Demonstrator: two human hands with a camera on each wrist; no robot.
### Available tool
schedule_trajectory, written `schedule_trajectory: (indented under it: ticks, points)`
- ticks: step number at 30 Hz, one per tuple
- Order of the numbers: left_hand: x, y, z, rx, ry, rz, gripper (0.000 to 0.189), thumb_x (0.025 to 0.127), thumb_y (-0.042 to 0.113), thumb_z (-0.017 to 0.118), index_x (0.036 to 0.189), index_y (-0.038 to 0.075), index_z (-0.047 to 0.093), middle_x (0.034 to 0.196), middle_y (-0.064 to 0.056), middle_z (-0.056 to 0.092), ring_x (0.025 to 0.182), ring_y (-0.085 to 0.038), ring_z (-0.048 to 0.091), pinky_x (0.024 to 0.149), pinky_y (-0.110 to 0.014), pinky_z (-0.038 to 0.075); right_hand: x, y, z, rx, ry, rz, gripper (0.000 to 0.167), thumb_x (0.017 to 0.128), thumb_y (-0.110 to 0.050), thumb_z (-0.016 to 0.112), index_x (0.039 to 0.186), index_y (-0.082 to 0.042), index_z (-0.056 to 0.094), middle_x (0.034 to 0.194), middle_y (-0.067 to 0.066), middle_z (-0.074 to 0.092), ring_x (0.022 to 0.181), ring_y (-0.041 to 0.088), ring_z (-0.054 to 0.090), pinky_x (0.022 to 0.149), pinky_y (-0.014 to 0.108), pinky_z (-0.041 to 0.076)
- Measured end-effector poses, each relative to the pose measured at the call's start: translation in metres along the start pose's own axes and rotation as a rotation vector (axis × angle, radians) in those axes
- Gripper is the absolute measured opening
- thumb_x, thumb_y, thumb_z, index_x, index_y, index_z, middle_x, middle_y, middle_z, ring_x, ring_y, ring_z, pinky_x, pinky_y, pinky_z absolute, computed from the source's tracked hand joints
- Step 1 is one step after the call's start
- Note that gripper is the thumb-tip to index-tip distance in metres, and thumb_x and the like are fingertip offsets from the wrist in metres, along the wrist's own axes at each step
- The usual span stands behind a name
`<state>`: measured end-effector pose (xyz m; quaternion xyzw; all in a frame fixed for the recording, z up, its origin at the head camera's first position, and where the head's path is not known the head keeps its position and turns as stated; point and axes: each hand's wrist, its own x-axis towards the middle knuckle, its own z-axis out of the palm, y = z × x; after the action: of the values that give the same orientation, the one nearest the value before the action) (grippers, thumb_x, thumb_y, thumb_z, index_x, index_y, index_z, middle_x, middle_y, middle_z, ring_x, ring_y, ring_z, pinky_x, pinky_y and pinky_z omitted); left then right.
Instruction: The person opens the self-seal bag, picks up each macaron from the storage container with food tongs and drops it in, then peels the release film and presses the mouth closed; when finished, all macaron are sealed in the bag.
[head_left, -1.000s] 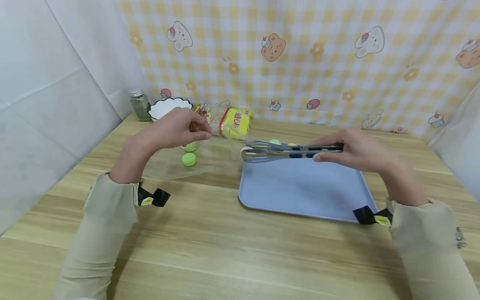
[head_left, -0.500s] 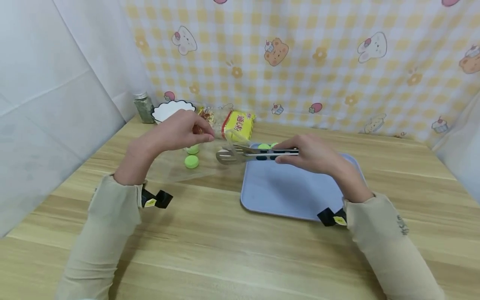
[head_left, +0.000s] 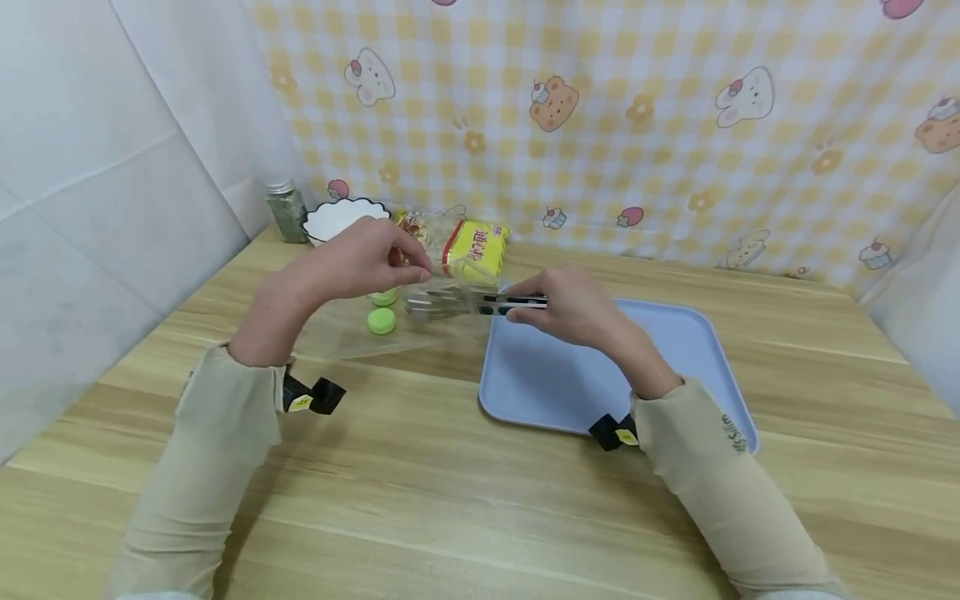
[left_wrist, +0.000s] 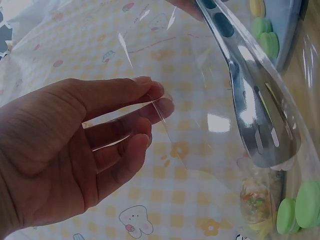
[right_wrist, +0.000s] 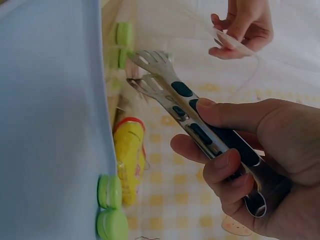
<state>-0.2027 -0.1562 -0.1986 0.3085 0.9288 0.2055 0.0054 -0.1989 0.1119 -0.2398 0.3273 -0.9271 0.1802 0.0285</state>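
Observation:
My left hand (head_left: 352, 260) pinches the edge of a clear plastic bag (head_left: 356, 343) between thumb and fingertips. Two green macarons (head_left: 382, 321) show through the plastic, lying one behind the other. My right hand (head_left: 566, 310) grips metal tongs (right_wrist: 187, 112) with dark pads on their handles. The slotted tong heads reach inside the bag, near the green macarons. A pale macaron-like piece (left_wrist: 283, 165) shows at the tips of the tongs. The right hand is above the left part of a blue tray (head_left: 667, 358). Green macarons (right_wrist: 109, 191) lie along the tray's far edge in the right wrist view.
Behind the bag lies a yellow food packet (head_left: 477, 247). A white scalloped dish (head_left: 341, 218) and a jar of green herbs (head_left: 287, 214) stand at the back left. A checked curtain (head_left: 600, 150) hangs behind the wooden table (head_left: 420, 475).
My right hand has moved left with the tongs, from over the tray into the bag's mouth, carrying the pale piece along. The left hand stays on the bag's edge.

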Motion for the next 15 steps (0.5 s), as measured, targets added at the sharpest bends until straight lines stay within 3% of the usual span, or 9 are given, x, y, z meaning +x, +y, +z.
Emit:
schedule_trajectory:
  ticks: [8, 15]
  points:
    - [0.001, 0.000, 0.000, -0.013, 0.003, -0.018, 0.012, 0.088, 0.012, 0.065, 0.096, 0.009, 0.073, 0.081, -0.001, 0.067, 0.062, -0.015, 0.055, 0.060, -0.032, 0.046, 0.010, -0.009, 0.010, -0.015, 0.022, 0.005, 0.030, 0.086, -0.026, 0.069, 0.111, -0.010, 0.070, 0.107, 0.005, 0.067, 0.081, 0.017, 0.062, 0.064, 0.032, 0.045]
    - [0.000, 0.001, 0.001, -0.004, 0.002, -0.008, 0.012, 0.088, 0.012, 0.066, 0.096, 0.008, 0.073, 0.085, -0.003, 0.068, 0.066, -0.016, 0.055, 0.062, -0.032, 0.045, 0.014, -0.010, 0.018, -0.004, 0.031, 0.000, 0.029, 0.085, -0.024, 0.070, 0.109, -0.008, 0.070, 0.101, 0.007, 0.069, 0.063, 0.013, 0.055, 0.056, 0.029, 0.041]
